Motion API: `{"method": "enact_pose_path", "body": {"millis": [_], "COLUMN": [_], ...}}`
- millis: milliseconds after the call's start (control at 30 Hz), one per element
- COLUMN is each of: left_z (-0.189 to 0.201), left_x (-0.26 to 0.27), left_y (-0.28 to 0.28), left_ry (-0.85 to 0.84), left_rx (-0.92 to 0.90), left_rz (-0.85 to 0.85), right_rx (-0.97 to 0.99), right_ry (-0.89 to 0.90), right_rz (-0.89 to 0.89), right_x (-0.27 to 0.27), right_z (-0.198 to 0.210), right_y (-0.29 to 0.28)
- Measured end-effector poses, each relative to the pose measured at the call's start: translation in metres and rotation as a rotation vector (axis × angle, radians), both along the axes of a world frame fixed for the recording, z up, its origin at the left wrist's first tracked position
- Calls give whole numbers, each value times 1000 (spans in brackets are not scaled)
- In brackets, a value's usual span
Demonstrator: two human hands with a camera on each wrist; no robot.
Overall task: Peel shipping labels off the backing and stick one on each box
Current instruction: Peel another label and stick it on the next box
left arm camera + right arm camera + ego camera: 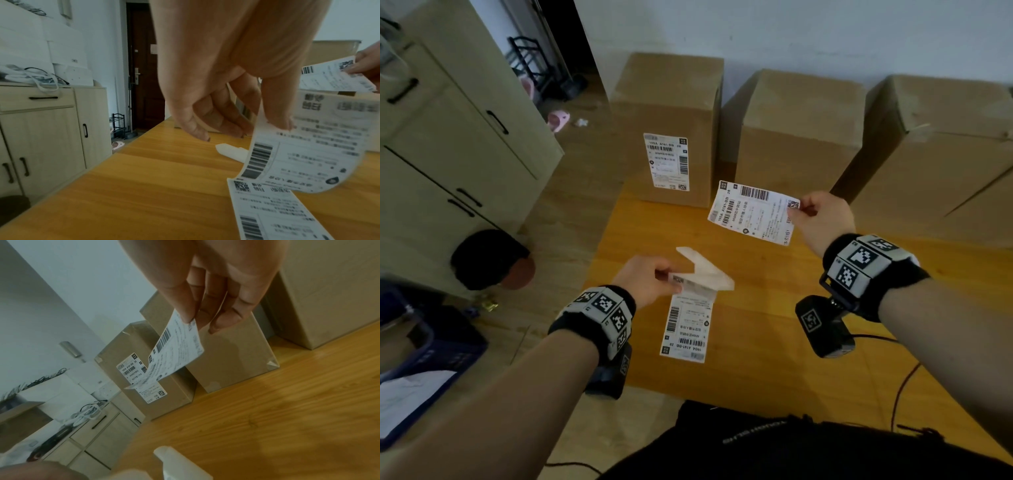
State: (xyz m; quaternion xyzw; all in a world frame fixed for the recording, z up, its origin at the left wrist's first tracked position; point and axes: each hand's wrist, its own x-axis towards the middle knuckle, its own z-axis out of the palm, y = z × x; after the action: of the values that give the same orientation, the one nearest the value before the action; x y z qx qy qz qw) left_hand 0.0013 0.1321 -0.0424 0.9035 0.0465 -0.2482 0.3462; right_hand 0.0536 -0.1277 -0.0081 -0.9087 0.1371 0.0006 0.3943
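Peeled label (751,212): free of its backing, held in the air over the far part of the surface (774,325), in front of the middle box (799,137). Pinched by one corner only between thumb and fingers of the right hand (822,219), probably to keep the sticky side off skin and leave the sheet free to be laid flat. Printed face turned toward the head camera, so adhesive presumably toward the boxes.

Label strip (686,325): pinched at its upper end by the left hand (650,279), thumb on top and fingers curled beneath, remaining labels hanging down toward the near side. Bare backing (705,267) sticking out rightward from that grip, emptied. Strip kept low and clear, likely so as not to catch the loose label.

Left box (671,126): already wearing a stuck label (667,161) on its near face. Middle box and right box (941,154): near faces bare, hence two left to do. Next target by judgement the middle box, nearest the raised label.

Beyond: pale cabinet (455,137) at the left, floor behind it.
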Motion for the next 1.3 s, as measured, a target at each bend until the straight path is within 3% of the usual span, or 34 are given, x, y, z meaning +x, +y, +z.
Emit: {"method": "enact_pose_path", "body": {"millis": [233, 400, 700, 833, 1033, 1133, 1300], "left_z": [-6, 6, 61, 73, 100, 116, 131], "left_x": [-8, -9, 11, 19, 39, 52, 74], "left_y": [-2, -9, -62, -80, -97, -102, -109], "left_ry": [-3, -43, -188, -307, -531, -635, -654], "left_rx": [178, 238, -298, -404, -212, -47, 37], "left_rz": [-136, -101, 235, 265, 40, -128, -270], "right_rx": [80, 172, 467, 478, 349, 271, 226], "right_ry": [49, 47, 91, 53, -30, -99, -174], "right_rz": [66, 111, 120, 88, -28, 15, 2], "right_x": [-4, -10, -25, -29, -30, -28, -14], "right_z": [-2, 4, 31, 41, 54, 69, 84], "right_y": [10, 13, 3, -11, -34, -42, -44]}}
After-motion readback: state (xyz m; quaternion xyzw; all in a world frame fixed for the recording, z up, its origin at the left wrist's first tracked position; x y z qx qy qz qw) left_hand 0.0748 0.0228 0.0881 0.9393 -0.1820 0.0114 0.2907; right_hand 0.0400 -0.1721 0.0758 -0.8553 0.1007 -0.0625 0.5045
